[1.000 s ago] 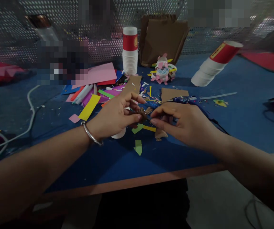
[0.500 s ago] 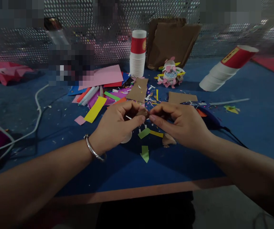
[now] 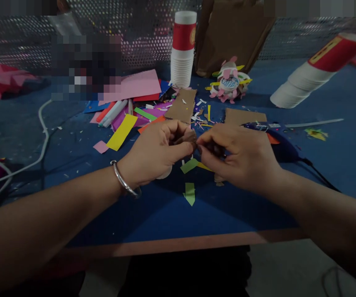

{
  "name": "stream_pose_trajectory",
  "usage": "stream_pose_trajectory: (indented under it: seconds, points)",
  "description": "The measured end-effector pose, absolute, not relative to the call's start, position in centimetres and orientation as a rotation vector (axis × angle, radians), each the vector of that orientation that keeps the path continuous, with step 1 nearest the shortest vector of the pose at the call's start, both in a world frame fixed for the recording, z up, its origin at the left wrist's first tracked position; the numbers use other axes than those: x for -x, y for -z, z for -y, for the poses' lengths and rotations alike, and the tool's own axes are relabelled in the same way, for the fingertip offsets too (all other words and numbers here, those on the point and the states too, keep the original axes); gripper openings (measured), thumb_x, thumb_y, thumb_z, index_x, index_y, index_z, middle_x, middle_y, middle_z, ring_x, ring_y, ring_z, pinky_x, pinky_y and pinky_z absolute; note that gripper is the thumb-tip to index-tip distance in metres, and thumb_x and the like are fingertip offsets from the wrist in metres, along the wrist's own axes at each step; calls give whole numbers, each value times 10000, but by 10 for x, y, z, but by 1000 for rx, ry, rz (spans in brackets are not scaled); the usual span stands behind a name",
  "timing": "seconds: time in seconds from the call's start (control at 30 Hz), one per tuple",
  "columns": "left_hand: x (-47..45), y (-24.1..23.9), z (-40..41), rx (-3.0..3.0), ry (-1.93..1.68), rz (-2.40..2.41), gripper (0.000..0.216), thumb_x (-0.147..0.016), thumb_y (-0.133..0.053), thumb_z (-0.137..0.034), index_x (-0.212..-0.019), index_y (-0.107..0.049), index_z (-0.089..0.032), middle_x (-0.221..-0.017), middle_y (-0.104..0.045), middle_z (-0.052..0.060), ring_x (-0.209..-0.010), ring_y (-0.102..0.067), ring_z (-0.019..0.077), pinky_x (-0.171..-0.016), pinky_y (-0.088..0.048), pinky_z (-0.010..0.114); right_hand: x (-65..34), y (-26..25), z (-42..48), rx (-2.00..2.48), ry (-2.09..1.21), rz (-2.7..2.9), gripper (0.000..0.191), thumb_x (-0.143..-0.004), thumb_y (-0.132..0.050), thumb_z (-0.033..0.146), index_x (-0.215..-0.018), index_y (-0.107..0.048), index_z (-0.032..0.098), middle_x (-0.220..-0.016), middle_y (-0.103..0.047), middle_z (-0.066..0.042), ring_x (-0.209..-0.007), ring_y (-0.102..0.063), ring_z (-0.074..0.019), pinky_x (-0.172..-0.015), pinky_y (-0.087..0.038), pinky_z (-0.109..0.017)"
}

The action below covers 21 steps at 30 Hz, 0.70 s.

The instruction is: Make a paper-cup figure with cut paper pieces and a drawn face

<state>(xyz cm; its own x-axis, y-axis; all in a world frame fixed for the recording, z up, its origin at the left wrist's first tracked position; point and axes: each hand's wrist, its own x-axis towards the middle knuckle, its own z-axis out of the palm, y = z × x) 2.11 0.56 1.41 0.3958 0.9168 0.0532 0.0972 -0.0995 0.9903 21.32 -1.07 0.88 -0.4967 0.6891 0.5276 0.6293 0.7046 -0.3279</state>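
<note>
My left hand, with a silver bracelet at the wrist, is closed around a small brown piece of cardboard. Thumb and index finger of my right hand pinch together at the right edge of that piece; its other fingers are curled in. Part of a white round thing shows beneath the left palm. On the table below the fingers lie a green paper strip, a pointed green scrap and a yellow strip. A torn cardboard scrap is partly hidden by my right hand.
Stacked paper cups stand at the back; another stack leans right. Between them sits a paper-decorated craft. Coloured paper, markers and cardboard lie behind my hands. A dark blue corded tool is right, a white cable left.
The view has tilted down, so the table things sit higher in the picture. My right fingers have curled in more, and its fingertips still meet the cardboard piece in my left hand.
</note>
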Motion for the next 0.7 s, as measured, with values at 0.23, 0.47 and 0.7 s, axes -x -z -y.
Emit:
stream_pose_trajectory:
  seconds: [0.23,0.47,0.7]
  points:
    - [-20,-23,-2,-1423,-786,-947,177,-771,-693,-122,-664,-557,-160,-658,-509,-26,-597,-447,78,-570,-370,220,-219,-7,8,943,61,2289,119,-878,-564,126,-795,-629,182,-684,-601,-15,-602,-533,-147,-591,-399,-307]
    - [-11,-15,-9,-1658,-754,-1045,139,-761,-780,-247,-777,-681,-152,-702,-585,-17,-652,-519,104,-619,-408,241,-222,-10,7,1037,-119,2202,141,-947,-574,207,-878,-697,200,-783,-703,-25,-686,-643,-157,-650,-470,-299]
    - [-12,-18,-8,-1841,-682,-1078,219,-878,-690,-345,-765,-705,-157,-653,-633,-3,-589,-536,110,-548,-404,227,-220,-8,7,1011,-271,2212,111,-922,-602,181,-856,-692,183,-757,-686,-18,-679,-627,-145,-637,-472,-287]
